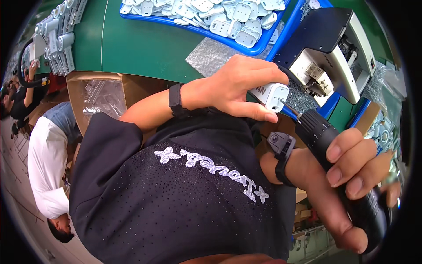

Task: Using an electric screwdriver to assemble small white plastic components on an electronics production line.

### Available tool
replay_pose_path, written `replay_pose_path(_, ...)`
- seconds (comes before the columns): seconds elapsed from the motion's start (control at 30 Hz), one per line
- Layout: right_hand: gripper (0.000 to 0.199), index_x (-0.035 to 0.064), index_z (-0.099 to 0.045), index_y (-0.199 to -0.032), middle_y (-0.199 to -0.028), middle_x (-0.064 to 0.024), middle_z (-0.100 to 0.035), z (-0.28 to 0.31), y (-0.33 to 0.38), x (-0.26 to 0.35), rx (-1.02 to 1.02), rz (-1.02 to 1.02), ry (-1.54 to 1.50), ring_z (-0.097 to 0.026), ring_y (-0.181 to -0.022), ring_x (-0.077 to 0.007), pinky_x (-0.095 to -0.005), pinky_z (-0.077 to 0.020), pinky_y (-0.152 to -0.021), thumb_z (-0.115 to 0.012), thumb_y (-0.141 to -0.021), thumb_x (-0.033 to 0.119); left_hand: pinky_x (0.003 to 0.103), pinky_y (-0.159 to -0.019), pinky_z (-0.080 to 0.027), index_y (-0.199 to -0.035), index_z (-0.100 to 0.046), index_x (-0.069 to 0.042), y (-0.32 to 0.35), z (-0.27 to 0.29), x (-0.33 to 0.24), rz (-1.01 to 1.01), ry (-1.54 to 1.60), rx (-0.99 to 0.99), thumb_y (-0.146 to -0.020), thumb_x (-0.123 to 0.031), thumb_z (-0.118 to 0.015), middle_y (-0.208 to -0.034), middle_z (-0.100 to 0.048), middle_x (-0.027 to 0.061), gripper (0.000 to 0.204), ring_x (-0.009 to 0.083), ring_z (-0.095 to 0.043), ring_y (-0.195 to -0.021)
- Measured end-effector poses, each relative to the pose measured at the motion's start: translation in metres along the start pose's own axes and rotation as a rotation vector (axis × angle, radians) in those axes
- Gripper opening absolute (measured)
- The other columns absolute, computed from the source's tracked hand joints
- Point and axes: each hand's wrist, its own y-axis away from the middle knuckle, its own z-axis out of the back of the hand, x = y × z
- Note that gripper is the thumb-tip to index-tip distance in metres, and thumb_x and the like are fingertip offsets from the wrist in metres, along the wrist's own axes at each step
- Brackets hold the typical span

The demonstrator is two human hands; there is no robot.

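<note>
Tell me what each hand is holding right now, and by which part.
The left hand grips a small white plastic housing around its upper end. The right hand wraps the handle of a black electric screwdriver, whose bit meets the housing.

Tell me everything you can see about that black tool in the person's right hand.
The black electric screwdriver is a thick cylinder, plastic by the look, with a ribbed collar and a thin metal bit. The right hand grips its body; it slants up-left, bit tip meeting the small white plastic part held in the left hand.
</note>
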Motion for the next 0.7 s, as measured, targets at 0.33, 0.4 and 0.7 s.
replay_pose_path(0.33, 0.067, 0.0109, -0.048, -0.121, -0.082, -0.0042, -0.051, -0.008, 0.01, 0.0, -0.029, 0.022, 0.107, -0.048, -0.057, -0.0159, -0.0346, -0.0423, -0.057, -0.067, -0.084, 0.064, 0.037, -0.057, -0.047, -0.105, -0.062, -0.001, 0.0, 0.0, -0.002, 0.009, 0.02, 0.004, -0.079, -0.047, -0.078, -0.083, -0.062, 0.0117, 0.055, 0.0298, -0.061, -0.068)
replay_pose_path(0.4, 0.057, 0.0119, -0.044, -0.127, -0.084, -0.0077, -0.052, -0.013, 0.012, 0.0, 0.018, 0.039, 0.135, -0.052, -0.057, -0.0201, -0.0385, -0.0497, -0.053, -0.061, -0.094, 0.055, 0.037, -0.057, -0.047, -0.105, -0.062, -0.001, 0.001, 0.0, -0.001, 0.004, 0.019, 0.006, -0.079, -0.047, -0.078, -0.083, -0.062, 0.0117, 0.055, 0.0298, -0.061, -0.068)
replay_pose_path(0.7, 0.07, 0.0016, -0.048, -0.119, -0.08, -0.0144, -0.061, 0.062, 0.006, -0.025, -0.236, 0.124, 0.639, -0.054, -0.054, -0.0239, -0.0399, -0.049, -0.057, -0.057, -0.091, 0.065, 0.036, -0.056, -0.046, -0.105, -0.063, -0.001, -0.003, -0.001, -0.003, -0.015, 0.003, 0.007, -0.079, -0.047, -0.078, -0.081, -0.061, 0.0114, 0.055, 0.0295, -0.061, -0.067)
